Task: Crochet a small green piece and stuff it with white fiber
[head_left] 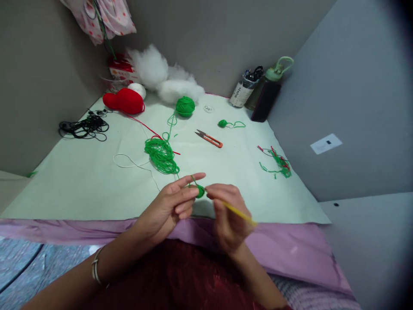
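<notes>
Between the thumb and fingers of my left hand (174,200) is a small green crochet piece (200,191). Green yarn loops over its raised index finger. My right hand (230,213) grips a crochet hook with a yellow handle (239,212), its tip end pointing at the crochet piece; whether the tip is inside a stitch I cannot tell. A loose heap of green yarn (161,156) lies just beyond my left hand, with a strand running toward the fingers. Orange thread snips (209,138) rest farther back on the table.
Behind are a green yarn ball (185,106), red yarn (124,101), white stuffing (151,69) and black cord (85,125). A small green crocheted piece (222,123), yarn scraps (282,165), a pen cup (241,91), a phone (266,101) and a bottle (275,73) stand or lie rightward. Grey partitions enclose the table.
</notes>
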